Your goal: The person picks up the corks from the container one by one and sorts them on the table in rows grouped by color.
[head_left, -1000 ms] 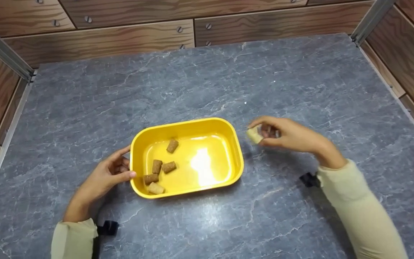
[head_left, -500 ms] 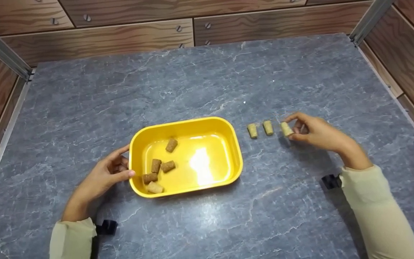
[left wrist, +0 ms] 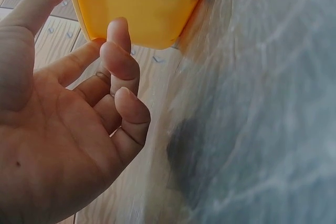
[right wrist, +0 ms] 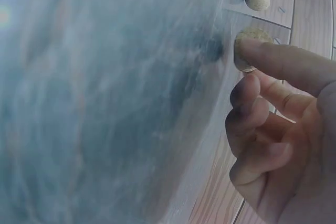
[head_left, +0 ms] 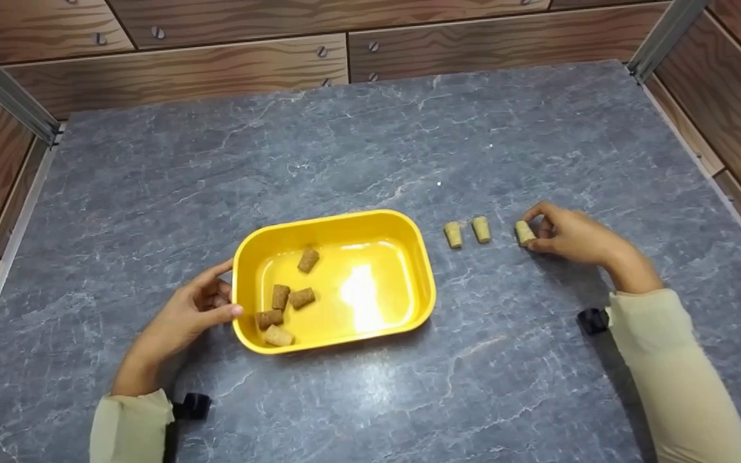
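Observation:
A yellow tray (head_left: 338, 344) sits on the grey marbled table, with several brown corks (head_left: 301, 298) and one paler cork (head_left: 279, 335) lying toward its left end. At that end my left hand (head_left: 181, 318) holds the tray, thumb tip on the rim and index finger against the outer wall; the left wrist view shows the other fingers (left wrist: 132, 109) curled free of it. Right of the tray, my right hand (head_left: 570, 236) pinches a pale cork (head_left: 524, 233) between thumb and index finger, at the table surface. Two similar corks, one (head_left: 453, 235) and another (head_left: 481, 229), stand left of it.
Wood-patterned panels (head_left: 216, 67) border the table (head_left: 345, 154) at the back and sides. Metal posts rise at the back left (head_left: 17, 90) and back right (head_left: 666, 38). A bright reflection lies on the tray's floor.
My right hand has moved right, away from the tray, with the pale cork in its fingers. The two corks it earlier hid now show. The left hand and tray stay put.

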`<state>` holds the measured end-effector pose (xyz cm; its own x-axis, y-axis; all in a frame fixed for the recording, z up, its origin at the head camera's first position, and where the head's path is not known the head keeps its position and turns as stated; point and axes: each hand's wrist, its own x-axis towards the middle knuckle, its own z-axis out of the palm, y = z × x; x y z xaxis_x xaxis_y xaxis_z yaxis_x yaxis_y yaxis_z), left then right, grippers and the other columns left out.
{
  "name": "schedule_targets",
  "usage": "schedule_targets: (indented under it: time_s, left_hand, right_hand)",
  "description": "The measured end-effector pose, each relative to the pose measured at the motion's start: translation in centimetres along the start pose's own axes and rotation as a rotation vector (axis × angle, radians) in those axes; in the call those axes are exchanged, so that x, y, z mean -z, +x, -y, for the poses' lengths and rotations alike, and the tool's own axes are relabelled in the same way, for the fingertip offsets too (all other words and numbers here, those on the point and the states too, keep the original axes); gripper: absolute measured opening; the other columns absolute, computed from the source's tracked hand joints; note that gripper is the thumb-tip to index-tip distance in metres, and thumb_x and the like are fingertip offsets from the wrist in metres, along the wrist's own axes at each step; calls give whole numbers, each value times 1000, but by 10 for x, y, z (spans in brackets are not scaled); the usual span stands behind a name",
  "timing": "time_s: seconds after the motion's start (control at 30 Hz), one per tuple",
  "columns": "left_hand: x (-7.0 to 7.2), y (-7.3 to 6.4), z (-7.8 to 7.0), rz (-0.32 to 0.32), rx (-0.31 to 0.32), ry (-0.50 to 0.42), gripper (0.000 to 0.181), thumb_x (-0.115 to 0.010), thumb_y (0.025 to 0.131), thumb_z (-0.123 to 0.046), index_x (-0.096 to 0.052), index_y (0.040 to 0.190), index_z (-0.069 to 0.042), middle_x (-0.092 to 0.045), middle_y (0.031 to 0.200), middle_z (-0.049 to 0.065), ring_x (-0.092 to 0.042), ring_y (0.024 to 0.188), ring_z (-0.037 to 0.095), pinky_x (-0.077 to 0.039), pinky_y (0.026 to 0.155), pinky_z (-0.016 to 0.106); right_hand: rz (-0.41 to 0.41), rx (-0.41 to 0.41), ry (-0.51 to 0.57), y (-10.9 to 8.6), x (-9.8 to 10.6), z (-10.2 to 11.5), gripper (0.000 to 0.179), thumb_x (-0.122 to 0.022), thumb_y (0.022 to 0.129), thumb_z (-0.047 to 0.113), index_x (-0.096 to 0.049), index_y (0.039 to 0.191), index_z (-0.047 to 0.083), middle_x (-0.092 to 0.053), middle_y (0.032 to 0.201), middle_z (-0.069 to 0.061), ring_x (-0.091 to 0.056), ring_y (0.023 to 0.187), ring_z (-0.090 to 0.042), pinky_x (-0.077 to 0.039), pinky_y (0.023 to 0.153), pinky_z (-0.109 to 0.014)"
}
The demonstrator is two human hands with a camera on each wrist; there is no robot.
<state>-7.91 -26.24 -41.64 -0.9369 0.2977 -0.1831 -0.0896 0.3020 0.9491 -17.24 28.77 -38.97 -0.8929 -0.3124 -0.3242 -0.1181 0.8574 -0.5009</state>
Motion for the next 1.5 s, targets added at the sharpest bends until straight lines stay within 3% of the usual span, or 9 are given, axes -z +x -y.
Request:
schedule_targets:
  time_s: [0.33, 0.57, 0.77, 1.2, 1.5]
  left_hand:
    - [1, 0, 1, -5, 0, 20, 70, -68, 87, -3, -33, 148, 0, -58, 99, 8, -57, 80, 10, -49, 70, 21]
    - [1, 0, 1, -3, 6, 18, 71, -68, 87, -5, -33, 149, -2, -58, 100, 8, -57, 81, 10, -49, 71, 21]
    - [2, 0, 1, 5, -5, 19, 71, -68, 87, -5, -32, 149, 0, -58, 100, 7, -57, 81, 9, -49, 71, 21]
    - [1, 1, 1, -6, 3, 29, 71, -68, 87, -5, -32, 149, 0, -58, 100, 7, -56, 80, 9, -48, 70, 20]
    - [1, 0, 2, 3, 11, 14, 72, -69, 87, -7, -32, 149, -2, -58, 101, 7, -57, 82, 10, -49, 72, 21]
  right_hand:
    - [19, 12, -22, 3, 1, 1, 46, -67, 89, 12, -47, 127, -4, -59, 82, -10, -50, 68, -15, -41, 63, -31]
    - [55, 89, -14, -2, 7, -4, 52, -63, 87, 1, -50, 136, 7, -59, 93, -11, -49, 75, -17, -41, 65, -31]
    - [83, 104, -47, 1, 8, -7, 48, -59, 86, -2, -57, 133, 11, -57, 94, -11, -46, 76, -19, -38, 64, -32]
    - [71, 60, -105, 7, 9, 2, 35, -63, 90, 9, -62, 125, 10, -58, 89, -7, -48, 77, -18, -39, 68, -33]
    - [17, 10, -208, 6, 10, 8, 27, -62, 94, 34, -67, 113, 16, -60, 85, -6, -50, 72, -17, -38, 63, -33]
